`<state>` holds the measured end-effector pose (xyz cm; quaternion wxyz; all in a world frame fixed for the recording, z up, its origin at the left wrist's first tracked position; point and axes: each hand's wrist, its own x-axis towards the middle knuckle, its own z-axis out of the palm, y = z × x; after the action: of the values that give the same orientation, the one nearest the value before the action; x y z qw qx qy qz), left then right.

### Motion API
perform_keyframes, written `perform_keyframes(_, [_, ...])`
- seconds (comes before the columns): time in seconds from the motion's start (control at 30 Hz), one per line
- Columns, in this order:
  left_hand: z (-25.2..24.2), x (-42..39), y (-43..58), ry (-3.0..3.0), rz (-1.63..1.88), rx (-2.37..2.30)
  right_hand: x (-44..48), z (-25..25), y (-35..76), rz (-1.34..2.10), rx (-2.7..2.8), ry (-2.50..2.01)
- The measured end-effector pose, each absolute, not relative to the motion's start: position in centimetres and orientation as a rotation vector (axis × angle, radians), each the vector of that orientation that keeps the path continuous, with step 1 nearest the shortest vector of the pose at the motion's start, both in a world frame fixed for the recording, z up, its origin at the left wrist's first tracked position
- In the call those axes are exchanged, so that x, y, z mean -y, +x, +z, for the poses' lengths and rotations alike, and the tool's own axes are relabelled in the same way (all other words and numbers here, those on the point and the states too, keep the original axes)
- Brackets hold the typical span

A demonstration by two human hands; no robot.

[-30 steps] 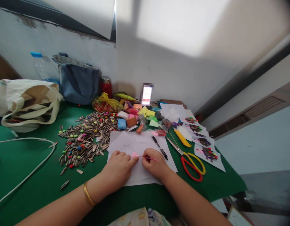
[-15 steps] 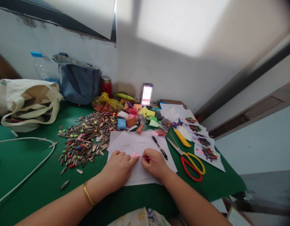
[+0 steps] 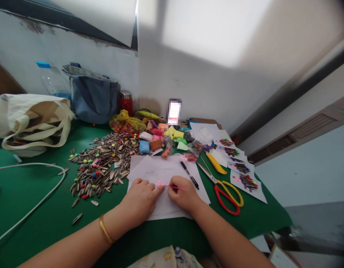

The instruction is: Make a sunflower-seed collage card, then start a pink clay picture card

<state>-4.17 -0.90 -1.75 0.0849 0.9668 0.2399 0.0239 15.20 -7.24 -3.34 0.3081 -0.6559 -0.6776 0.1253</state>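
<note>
My right hand (image 3: 184, 194) is closed around a thin pink stick (image 3: 177, 188). The stick's tip points left at a small pink piece of what looks like modelling clay (image 3: 160, 182), on white paper (image 3: 174, 210). My left hand (image 3: 142, 199) lies on the same paper, fingers loosely bent and the forefinger reaching to the clay's near edge. Just above that hand is a pencil drawing (image 3: 151, 176) with a hatched pattern, partly covered. A black pen (image 3: 185, 169) rests on the sheet beyond my right hand.
Sunflower seeds (image 3: 105, 163) with coloured bits are heaped at left. Bagged clay blocks (image 3: 156, 144) lie behind the paper. To the right are scissors (image 3: 216, 181), a yellow cutter (image 3: 216, 163) and decorated papers (image 3: 255, 193). A phone (image 3: 174, 111) stands against the wall; bags stand back left.
Hardly anything differs. Both hands stay in place, with the stick's tip still at the pink clay.
</note>
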Motion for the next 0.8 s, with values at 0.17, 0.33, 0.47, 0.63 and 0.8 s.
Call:
perform_keyframes(0.17, [-1.76, 0.93, -4.19, 2.881, 0.072, -0.72, 7.31, -3.37, 15.21, 0.329, 1.804, -1.727])
perform_keyframes(0.33, [-1.75, 0.84, -4.27, 2.861, 0.069, -0.714, 7.37, -3.37, 15.28, 0.344, 1.783, -1.711])
perform_keyframes(0.47, [-1.7, 0.75, -4.37, 2.847, 0.075, -0.688, 7.34, -3.24, 15.25, 0.371, 1.793, -1.683])
perform_keyframes(0.63, [-1.59, 0.76, -4.34, 2.854, 0.071, -0.696, 7.25, -3.16, 15.21, 0.374, 1.79, -1.676])
perform_keyframes(0.8, [-1.58, 0.77, -4.25, 2.861, 0.062, -0.709, 7.2, -3.36, 15.25, 0.382, 1.782, -1.688])
